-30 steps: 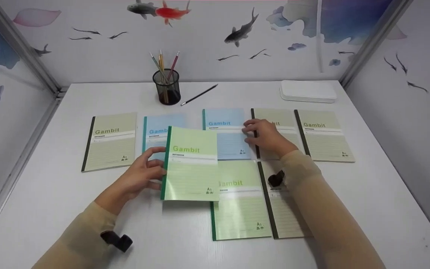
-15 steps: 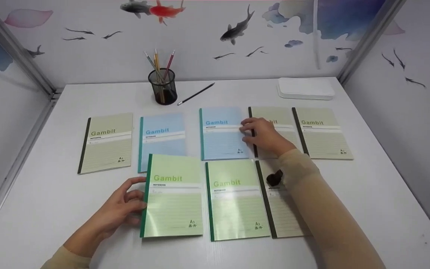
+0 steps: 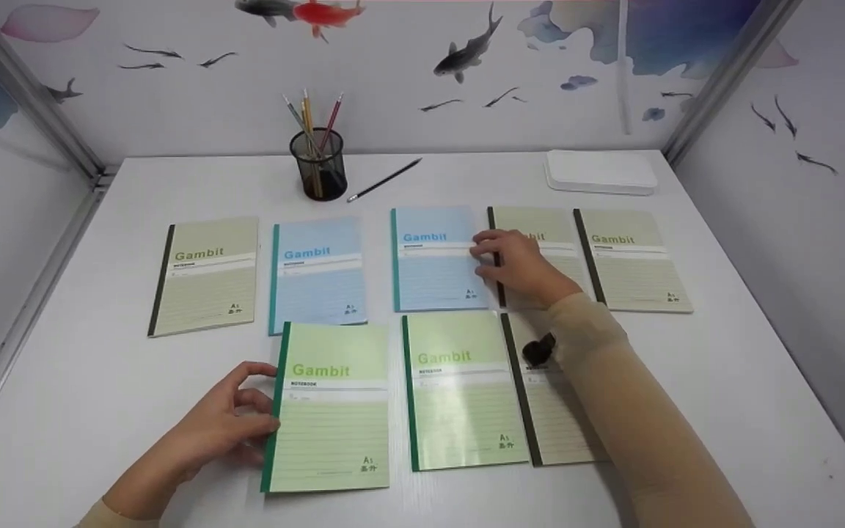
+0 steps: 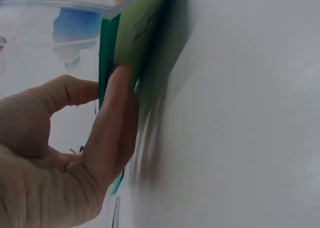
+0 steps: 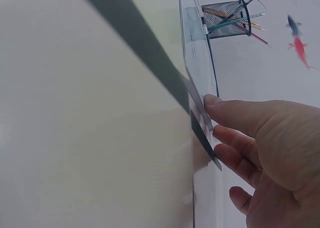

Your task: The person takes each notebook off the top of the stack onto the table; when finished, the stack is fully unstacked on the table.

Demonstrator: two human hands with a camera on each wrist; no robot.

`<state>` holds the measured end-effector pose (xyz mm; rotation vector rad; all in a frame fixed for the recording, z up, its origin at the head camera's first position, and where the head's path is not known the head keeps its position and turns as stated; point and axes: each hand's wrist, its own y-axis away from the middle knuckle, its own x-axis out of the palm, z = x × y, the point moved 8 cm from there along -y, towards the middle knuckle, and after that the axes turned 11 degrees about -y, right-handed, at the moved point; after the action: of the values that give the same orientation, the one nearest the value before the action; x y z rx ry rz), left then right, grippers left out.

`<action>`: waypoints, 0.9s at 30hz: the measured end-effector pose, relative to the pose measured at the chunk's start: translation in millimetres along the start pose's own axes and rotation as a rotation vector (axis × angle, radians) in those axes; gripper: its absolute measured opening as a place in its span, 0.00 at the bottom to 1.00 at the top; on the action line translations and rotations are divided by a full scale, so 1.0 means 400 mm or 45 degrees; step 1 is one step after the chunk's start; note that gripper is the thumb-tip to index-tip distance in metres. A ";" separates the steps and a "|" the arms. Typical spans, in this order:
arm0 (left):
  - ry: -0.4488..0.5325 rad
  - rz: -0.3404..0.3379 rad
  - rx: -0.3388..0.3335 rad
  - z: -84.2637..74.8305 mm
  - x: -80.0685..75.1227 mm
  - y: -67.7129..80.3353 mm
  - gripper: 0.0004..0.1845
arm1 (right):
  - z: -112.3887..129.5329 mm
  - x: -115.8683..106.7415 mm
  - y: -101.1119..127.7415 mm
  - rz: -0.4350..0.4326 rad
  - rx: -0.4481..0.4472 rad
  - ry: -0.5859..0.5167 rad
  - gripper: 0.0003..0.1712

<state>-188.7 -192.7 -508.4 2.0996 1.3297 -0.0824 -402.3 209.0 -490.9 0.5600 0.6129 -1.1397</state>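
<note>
Pinching grip (image 3: 228, 425) (thumb up) holds green notebook (image 3: 331, 407) spine.

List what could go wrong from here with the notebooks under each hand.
1. The left hand grips only the spine edge of the green notebook, whose top edge sits about at the blue notebook; pushing forward may shove it or ride over it.
2. The right hand rests across the middle blue notebook and the olive notebook; sliding one could drag the other crooked.
</note>
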 end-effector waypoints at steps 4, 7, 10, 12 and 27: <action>-0.121 -0.012 -0.021 -0.002 0.001 0.003 0.40 | -0.006 0.001 0.001 0.005 0.011 0.001 0.22; -0.230 -0.046 -0.022 -0.006 0.000 -0.001 0.39 | -0.012 0.000 0.000 -0.001 0.022 0.010 0.23; -0.376 -0.116 -0.032 -0.011 -0.007 -0.007 0.36 | -0.015 -0.001 -0.001 -0.004 0.028 0.010 0.23; -0.492 -0.165 -0.038 -0.016 -0.012 -0.008 0.34 | -0.016 0.002 -0.001 -0.001 0.034 0.005 0.23; -0.892 -0.255 -0.081 -0.065 -0.019 -0.024 0.37 | -0.021 0.002 0.005 0.013 0.012 0.060 0.24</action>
<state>-207.4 -181.7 -489.5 1.6382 1.0706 -0.7729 -401.5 214.9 -497.0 0.5991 0.6450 -1.1228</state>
